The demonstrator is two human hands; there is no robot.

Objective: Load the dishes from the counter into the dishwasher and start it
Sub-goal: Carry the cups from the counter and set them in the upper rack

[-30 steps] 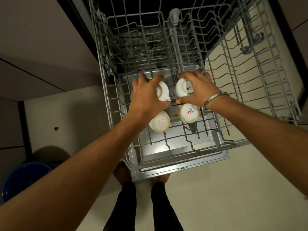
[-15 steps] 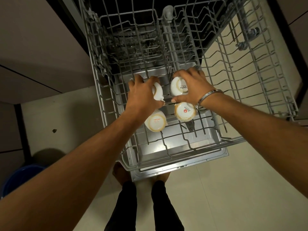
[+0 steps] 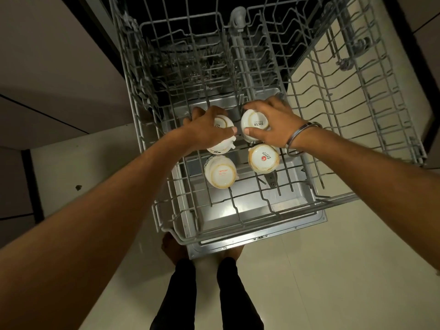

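Note:
A grey wire dishwasher rack (image 3: 338,129) is pulled out over the open door (image 3: 257,244). Several white cups sit upside down in its middle. My left hand (image 3: 206,131) grips one upturned cup (image 3: 222,122) in the far left spot. My right hand (image 3: 273,120) holds the "SISTA" cup (image 3: 253,123) beside it. Two more inverted cups rest nearer to me, untouched: a left cup (image 3: 220,172) and a right cup (image 3: 263,158) with a red mark on its base.
Cabinet fronts (image 3: 47,79) stand to the left, pale floor tiles (image 3: 345,270) lie to the right and below. My legs (image 3: 207,294) and feet are just under the door's front edge. The rack's right side (image 3: 357,103) holds bare tines.
Both hands with their cups have shifted slightly farther into the rack; the view moved a little. The two near cups have not moved.

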